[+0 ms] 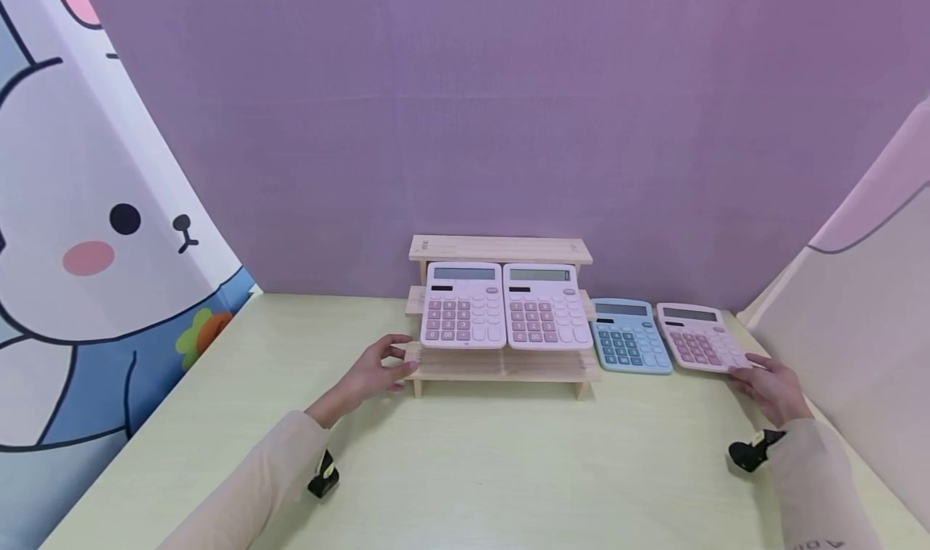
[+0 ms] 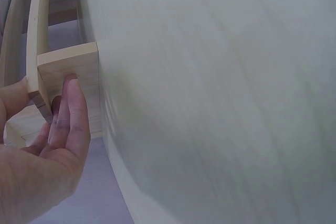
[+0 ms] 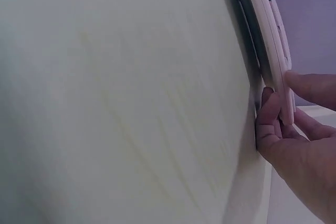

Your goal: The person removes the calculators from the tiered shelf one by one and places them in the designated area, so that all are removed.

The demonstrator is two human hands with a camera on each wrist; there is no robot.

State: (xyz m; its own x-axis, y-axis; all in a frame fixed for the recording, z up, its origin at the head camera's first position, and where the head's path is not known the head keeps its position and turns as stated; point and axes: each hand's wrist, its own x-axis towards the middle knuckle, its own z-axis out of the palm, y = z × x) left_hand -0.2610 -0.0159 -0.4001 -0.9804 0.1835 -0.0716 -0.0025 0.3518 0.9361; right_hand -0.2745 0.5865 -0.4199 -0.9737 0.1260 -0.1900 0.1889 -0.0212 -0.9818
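Sleeves (image 1: 247, 477) cross pale tabletop (image 1: 508, 469) towards purple cloth (image 1: 472, 114), left fingers (image 2: 77, 114) gripping shelving (image 1: 472, 364), right fingers (image 3: 268, 114) a pink calculator (image 1: 697, 336).

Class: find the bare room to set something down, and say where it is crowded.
Bare: the table in front of the rack, between the sleeves; the table between the left hand and cartoon panel; the rack's top shelf.
Crowded: right of the rack, with the blue calculator, the outer pink calculator and right hand; mid-rack, with two calculators.
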